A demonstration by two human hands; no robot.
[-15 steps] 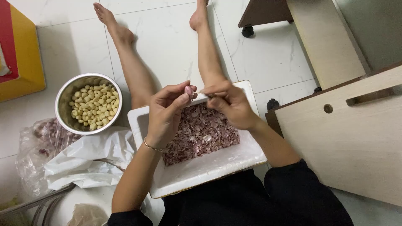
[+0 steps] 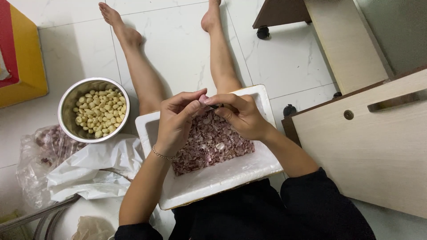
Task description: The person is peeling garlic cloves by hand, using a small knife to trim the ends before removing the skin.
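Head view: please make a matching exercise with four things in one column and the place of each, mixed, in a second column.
Things:
1. steel bowl of peeled cloves
2. purple skins
3. white tray
4. bracelet

Places:
A. on the left wrist
B. on the person's lap
C. on the floor beside the left leg
D. piled inside the tray

Pairs: 1-C, 2-D, 3-B, 4-A

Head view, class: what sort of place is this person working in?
Probably a home floor used for kitchen prep: white floor tiles, a steel bowl of peeled cloves, and a white tray of purple skins on the lap.
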